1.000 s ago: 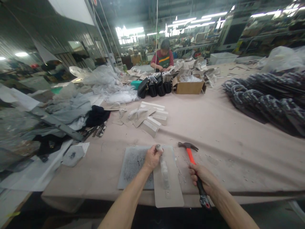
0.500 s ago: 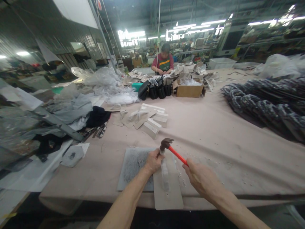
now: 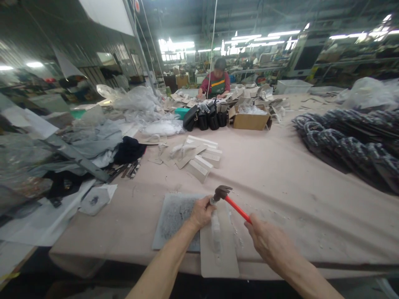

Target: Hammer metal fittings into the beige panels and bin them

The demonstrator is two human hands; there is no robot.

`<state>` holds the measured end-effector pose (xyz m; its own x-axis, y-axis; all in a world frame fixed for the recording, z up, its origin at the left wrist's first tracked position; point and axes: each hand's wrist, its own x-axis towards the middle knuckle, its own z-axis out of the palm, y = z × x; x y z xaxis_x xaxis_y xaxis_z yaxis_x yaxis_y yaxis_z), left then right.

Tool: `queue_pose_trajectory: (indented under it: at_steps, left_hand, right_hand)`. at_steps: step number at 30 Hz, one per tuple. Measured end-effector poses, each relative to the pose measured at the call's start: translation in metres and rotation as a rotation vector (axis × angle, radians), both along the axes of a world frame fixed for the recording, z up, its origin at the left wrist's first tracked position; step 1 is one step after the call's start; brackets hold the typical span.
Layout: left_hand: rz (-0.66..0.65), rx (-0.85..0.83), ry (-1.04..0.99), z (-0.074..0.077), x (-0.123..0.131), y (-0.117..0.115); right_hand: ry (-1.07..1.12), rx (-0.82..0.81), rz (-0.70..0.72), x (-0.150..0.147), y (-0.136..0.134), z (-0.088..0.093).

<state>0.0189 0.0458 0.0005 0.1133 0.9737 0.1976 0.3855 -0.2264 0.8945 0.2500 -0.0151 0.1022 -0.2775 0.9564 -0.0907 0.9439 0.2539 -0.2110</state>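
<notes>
My right hand (image 3: 262, 236) is wrapped round the red handle of a claw hammer (image 3: 237, 207). Its dark head is at the top of a short, pale, round-ended tool (image 3: 213, 201) that my left hand (image 3: 202, 212) pinches; whether the two touch, I cannot tell. Below them lies a flat beige panel (image 3: 229, 253) with a plastic-wrapped handle strap (image 3: 216, 232) along its middle. The panel overlaps a worn grey board (image 3: 170, 220) and reaches past the table's front edge. The lower end of the pinched tool is hidden by my fingers.
Further back lie several similar beige panels (image 3: 199, 166). Black bags (image 3: 212, 120) and a cardboard box (image 3: 251, 120) stand behind these, with a person (image 3: 218, 81) working beyond. Wrapped dark pieces (image 3: 343, 141) are piled right; a metal post (image 3: 77, 158) and plastic bags (image 3: 131, 104) are left.
The hammer and my right hand have shifted slightly right and down in the view. My left hand keeps its pinch on the short tool. The whole scene has drifted a little with the camera.
</notes>
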Motion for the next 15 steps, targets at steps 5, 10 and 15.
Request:
queue_pose_trajectory:
  at_steps: [5, 10, 15]
  left_hand:
    - [-0.004, 0.016, -0.024, 0.005, 0.0, -0.001]
    - [-0.006, 0.005, -0.101, 0.006, 0.0, -0.001]
    - [0.058, -0.04, -0.19, 0.004, 0.002, 0.001]
  right_hand:
    - [0.015, -0.134, -0.153, 0.013, 0.004, -0.016]
    - [-0.106, 0.025, -0.221, 0.016, 0.007, -0.054]
    - [0.237, 0.202, -0.087, -0.034, -0.013, -0.058]
